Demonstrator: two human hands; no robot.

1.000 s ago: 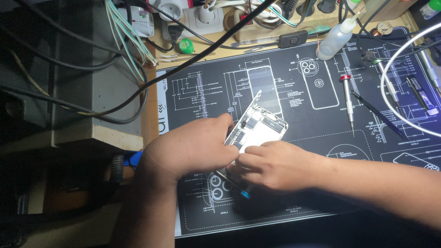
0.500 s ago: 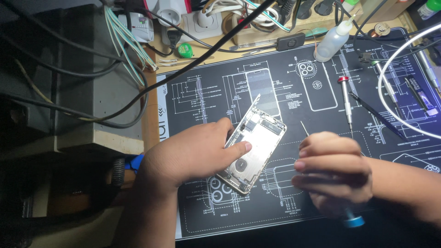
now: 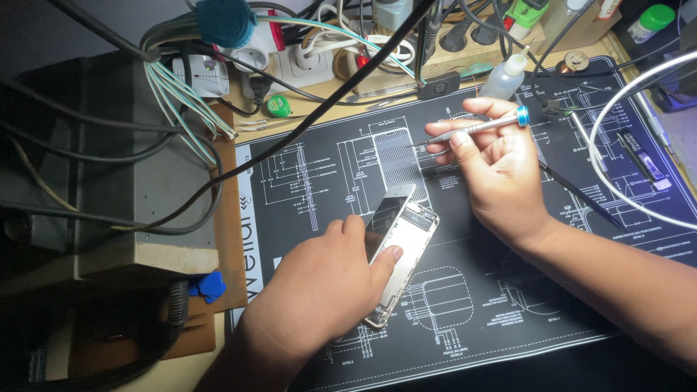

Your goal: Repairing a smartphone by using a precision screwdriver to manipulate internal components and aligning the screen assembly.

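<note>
left hand down near the front edge of the mat, fingers wrapped over an opened smartphone, thumb pressed on its inner side. the phone lies tilted, its near end on the mat and its far end pointing up and right; the screen panel is lifted off the silver body like a half-open book, propped against the fingers.

right hand further back and to the right, well apart from the phone, closed around a slim precision screwdriver. the tool lies almost level across the fingertips, blue cap at the right end, fine tip pointing left over the mat. thumb and forefinger pinch the shaft, the other fingers curled under.

both work over a black repair mat printed with white phone outlines and line drawings. to the far right of the right hand a small clear dropper bottle stands at the mat's far edge, and a thin white cable loop curves across the right side of the mat.

beyond the far edge, a white power strip with plugs and a tangle of black cables. a small green cap sits on the wood just left of the mat's far corner. to the left, a grey metal box with a bundle of pale green wires draped over it; near it, low down, a blue plastic pick.
</note>
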